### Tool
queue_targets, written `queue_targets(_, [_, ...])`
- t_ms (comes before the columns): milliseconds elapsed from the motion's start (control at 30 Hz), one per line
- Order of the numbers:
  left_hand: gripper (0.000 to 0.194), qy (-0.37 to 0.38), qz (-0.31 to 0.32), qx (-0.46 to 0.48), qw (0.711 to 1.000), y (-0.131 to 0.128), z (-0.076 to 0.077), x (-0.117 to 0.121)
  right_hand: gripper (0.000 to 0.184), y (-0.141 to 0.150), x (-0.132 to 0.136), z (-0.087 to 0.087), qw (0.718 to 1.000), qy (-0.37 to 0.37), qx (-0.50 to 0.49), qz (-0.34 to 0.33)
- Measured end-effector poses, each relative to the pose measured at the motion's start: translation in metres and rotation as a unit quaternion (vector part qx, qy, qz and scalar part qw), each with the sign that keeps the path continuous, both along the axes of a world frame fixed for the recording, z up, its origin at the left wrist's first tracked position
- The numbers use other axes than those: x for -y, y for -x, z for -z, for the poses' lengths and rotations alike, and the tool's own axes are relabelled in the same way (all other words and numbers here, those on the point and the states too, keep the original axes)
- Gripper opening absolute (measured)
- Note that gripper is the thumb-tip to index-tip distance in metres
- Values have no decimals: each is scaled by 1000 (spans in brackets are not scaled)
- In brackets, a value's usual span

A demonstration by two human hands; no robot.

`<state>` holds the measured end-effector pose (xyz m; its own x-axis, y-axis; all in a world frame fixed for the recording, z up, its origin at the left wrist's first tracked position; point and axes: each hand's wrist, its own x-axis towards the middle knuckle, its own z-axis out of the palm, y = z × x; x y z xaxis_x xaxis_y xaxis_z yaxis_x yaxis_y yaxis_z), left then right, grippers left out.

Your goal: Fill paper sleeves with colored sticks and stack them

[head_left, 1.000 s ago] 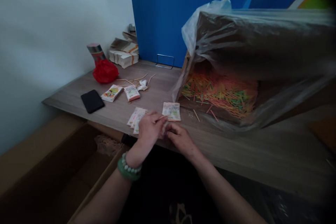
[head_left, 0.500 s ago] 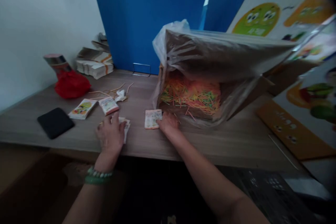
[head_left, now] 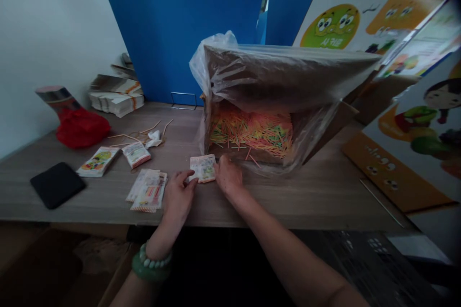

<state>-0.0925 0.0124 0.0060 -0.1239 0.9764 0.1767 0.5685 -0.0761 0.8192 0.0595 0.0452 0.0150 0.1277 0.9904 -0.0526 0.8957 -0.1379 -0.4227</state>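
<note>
A small printed paper packet (head_left: 203, 169) with orange striped edges lies flat on the table between my hands. My right hand (head_left: 229, 175) is at its right edge, fingers curled in and thumb side touching it; the fingertips are partly hidden. My left hand (head_left: 180, 194) reaches the packet's left edge, with thumb and forefinger apart. Left of that hand, several similar packets (head_left: 147, 192) lie overlapped. Farther back are a small packet stack (head_left: 137, 154) and a white packet with a green cartoon face (head_left: 98, 161). A plastic-lined carton (head_left: 288, 69) on its side holds many coloured thin sticks (head_left: 252, 132).
A black flat pad (head_left: 57, 184), a red bag (head_left: 82, 127), loose sticks and a crumpled tissue (head_left: 154, 139) are on the left. Bundled white cards (head_left: 117, 100) stand behind, near a wire stand (head_left: 183, 100). Printed cartons (head_left: 418, 153) stand at right.
My left hand has moved right, off the overlapped packets, to the left edge of the packet by my right hand. My right hand stays at that packet. The view has shifted slightly.
</note>
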Motion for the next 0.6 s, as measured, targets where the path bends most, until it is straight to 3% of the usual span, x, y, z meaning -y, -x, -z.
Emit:
queue_targets(100, [29,18,7,36,999,-8,0,-3,44,10,-8,5,999,8,33,-12])
queue_targets(267, [29,44,11,60,997,-11,0,-4,29,6,-15,13,1000,3,-20,-22])
queue_targets(433, [48,76,-11,73,994,-12,-1,-6,23,-14,-10,16,986,-16,-168,3])
queue_targets(600, [67,73,-59,101,990,-22,4,-15,25,-26,-10,19,939,-34,-341,36])
